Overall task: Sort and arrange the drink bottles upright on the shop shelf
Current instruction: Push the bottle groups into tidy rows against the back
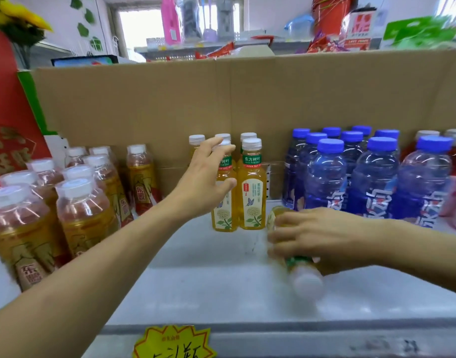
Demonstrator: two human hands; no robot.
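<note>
Our left hand (206, 182) spreads open at the upright jasmine tea bottles (251, 192); our right hand (322, 239) grips a toppled tea bottle (305, 279) on the open front of the shelf (196, 280).

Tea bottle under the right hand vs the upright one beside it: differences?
The held tea bottle lies on its side, cap toward the camera; the standing tea bottle is upright. The right hand grips the first; the second is untouched. Both: yellow tea, white caps.

six tea bottles (251, 200) and nine blue bottles (325, 174).
</note>
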